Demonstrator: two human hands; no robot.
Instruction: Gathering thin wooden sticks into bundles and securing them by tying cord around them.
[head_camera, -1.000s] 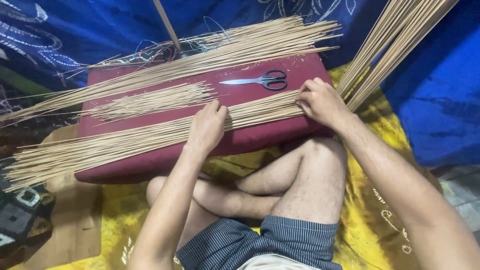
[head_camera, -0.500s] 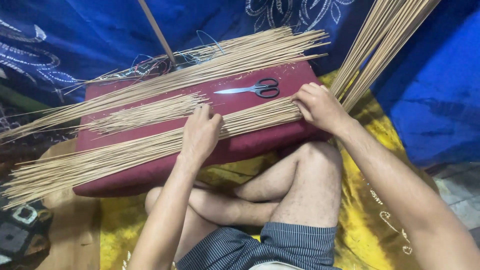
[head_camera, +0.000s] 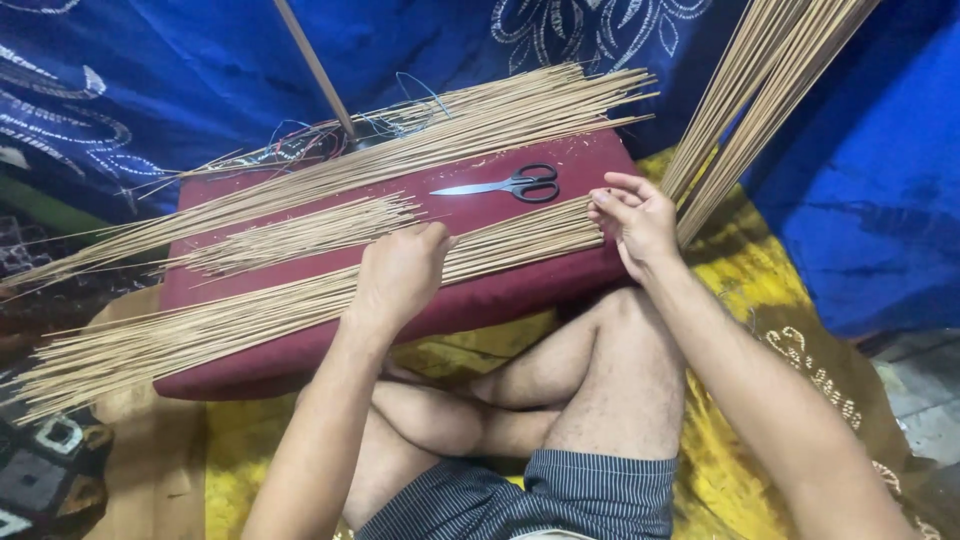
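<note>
A long bundle of thin pale sticks (head_camera: 230, 320) lies along the near edge of a maroon cushion (head_camera: 500, 290). My left hand (head_camera: 400, 272) lies curled over the middle of this bundle and presses it down. At the bundle's right end is my right hand (head_camera: 632, 215), fingers apart, its fingertips touching the stick ends. Black-handled scissors (head_camera: 510, 185) lie on the cushion just beyond the bundle, between my two hands.
A shorter stick pile (head_camera: 300, 232) and a long far bundle (head_camera: 450, 125) also lie on the cushion. More sticks (head_camera: 760, 90) lean upright at the right. A wooden rod (head_camera: 315, 70) and coloured wires (head_camera: 300, 140) sit behind. Yellow cloth (head_camera: 740, 270) covers the floor; my crossed legs are below.
My right hand has loosened from gripping the bundle's right end, and its fingers are now spread. My left hand has curled tighter over the sticks. The view shifted slightly.
</note>
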